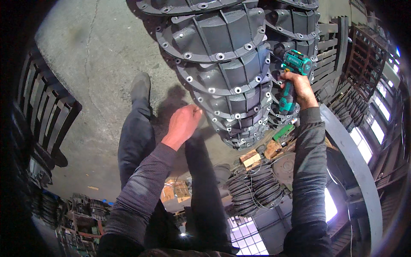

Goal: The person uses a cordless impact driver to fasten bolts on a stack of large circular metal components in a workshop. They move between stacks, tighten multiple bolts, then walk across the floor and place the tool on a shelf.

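My right hand (302, 88) is wrapped around the grip of a teal and black cordless drill (296, 63). The drill's dark front end points left at the side of a stack of grey cast-metal housings (237, 70), and whether it touches them I cannot tell. Each housing has ribs and a curved flange with bolt holes. My left hand (183, 124) is at the left edge of the stack, beside a lower flange. Its fingers are closed together at the tips; what they hold, if anything, is too small or hidden to make out.
More housings (293, 23) stand stacked behind, at the right. A curved grey metal edge (357, 171) runs along my right forearm. Coiled dark cable or hose (257, 188) and wood blocks (250, 158) lie below the stack. A slatted pallet (47, 107) is at the left.
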`<state>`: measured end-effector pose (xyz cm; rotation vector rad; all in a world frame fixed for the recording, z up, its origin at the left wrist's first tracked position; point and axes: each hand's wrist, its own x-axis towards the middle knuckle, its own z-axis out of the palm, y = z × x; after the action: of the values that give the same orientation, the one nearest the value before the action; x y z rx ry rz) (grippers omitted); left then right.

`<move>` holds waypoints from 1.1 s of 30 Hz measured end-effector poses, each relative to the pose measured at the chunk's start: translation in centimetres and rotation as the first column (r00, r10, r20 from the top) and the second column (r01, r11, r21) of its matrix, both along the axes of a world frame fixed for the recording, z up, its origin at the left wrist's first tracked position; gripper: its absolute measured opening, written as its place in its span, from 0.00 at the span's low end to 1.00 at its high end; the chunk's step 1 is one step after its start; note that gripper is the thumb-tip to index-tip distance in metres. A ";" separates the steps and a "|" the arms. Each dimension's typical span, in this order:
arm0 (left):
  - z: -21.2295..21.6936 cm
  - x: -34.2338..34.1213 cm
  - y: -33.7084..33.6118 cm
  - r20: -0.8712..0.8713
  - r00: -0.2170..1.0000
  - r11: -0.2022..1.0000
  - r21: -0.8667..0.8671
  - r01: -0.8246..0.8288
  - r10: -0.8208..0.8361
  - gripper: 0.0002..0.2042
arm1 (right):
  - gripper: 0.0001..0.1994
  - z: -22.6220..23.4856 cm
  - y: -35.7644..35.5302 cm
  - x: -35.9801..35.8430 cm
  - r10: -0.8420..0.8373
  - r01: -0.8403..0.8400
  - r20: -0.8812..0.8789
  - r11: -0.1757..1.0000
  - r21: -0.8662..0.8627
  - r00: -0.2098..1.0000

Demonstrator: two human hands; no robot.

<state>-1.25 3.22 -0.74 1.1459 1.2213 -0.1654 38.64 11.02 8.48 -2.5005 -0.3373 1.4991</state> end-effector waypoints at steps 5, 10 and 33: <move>-0.1 0.3 0.6 0.029 1.000 1.000 -0.023 0.009 -0.009 0.17 | 0.09 0.4 2.7 0.5 0.264 -0.248 0.085 0.955 -0.162 0.961; 0.0 0.9 2.0 0.029 0.998 0.997 -0.062 0.053 -0.051 0.17 | 0.10 0.7 4.1 0.0 0.301 -0.277 0.097 0.939 -0.206 0.949; 1.6 -2.1 6.6 -0.018 0.991 0.991 -0.008 -0.131 0.131 0.15 | 0.11 -0.4 3.0 1.0 0.288 -0.268 0.098 0.947 -0.178 0.952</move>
<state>-3.30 9.79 0.83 1.0545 1.3054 -0.0819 39.65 14.04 8.06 -2.7778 -0.6388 1.5279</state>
